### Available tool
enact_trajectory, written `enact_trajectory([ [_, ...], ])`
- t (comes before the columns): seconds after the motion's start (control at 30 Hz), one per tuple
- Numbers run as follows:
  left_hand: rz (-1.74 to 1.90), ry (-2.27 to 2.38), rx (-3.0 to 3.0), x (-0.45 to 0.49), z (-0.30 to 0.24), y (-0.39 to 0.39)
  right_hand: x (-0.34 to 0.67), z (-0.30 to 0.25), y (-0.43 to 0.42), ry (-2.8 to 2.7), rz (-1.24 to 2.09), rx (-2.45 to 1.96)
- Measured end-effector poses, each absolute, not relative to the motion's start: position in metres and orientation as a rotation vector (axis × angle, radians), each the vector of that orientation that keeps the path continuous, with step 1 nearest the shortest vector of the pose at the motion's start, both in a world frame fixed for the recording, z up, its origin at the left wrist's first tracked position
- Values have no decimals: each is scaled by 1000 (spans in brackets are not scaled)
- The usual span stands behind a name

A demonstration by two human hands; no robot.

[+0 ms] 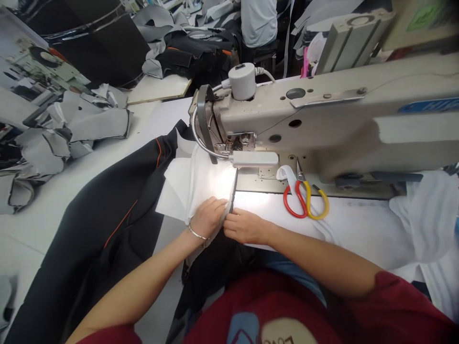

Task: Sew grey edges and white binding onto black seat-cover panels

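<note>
My left hand [209, 217] lies on white fabric [186, 186], fingers curled, pressing its edge against a dark seam strip [233, 188] that runs up toward the sewing machine's needle [236, 143]. My right hand [243, 225] pinches the same seam edge just beside the left, fingers closed on the cloth. A black garment with orange piping [118, 210] spreads to the left under the white piece. A silver bangle sits on my left wrist.
The cream sewing machine [322, 119] spans the right, its lamp [254, 158] lit over the bed. Red-and-yellow scissors [304, 196] lie on the bed. Grey and black cut pieces [71, 129] pile at the left. A person in a pale shirt [258, 21] sits behind.
</note>
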State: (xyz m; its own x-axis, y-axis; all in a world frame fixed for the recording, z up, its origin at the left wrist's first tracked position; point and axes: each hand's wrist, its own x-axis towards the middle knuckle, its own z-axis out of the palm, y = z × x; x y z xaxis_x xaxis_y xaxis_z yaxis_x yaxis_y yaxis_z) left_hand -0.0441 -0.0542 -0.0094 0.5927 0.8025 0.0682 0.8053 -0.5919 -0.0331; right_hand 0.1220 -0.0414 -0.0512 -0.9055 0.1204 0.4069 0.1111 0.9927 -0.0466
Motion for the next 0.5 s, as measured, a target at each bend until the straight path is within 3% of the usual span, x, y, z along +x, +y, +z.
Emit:
enact_trajectory([
  [0.5,-79,-1441,-2911,-48,-14,-64,118,-61,-44,-2639,102,-197],
])
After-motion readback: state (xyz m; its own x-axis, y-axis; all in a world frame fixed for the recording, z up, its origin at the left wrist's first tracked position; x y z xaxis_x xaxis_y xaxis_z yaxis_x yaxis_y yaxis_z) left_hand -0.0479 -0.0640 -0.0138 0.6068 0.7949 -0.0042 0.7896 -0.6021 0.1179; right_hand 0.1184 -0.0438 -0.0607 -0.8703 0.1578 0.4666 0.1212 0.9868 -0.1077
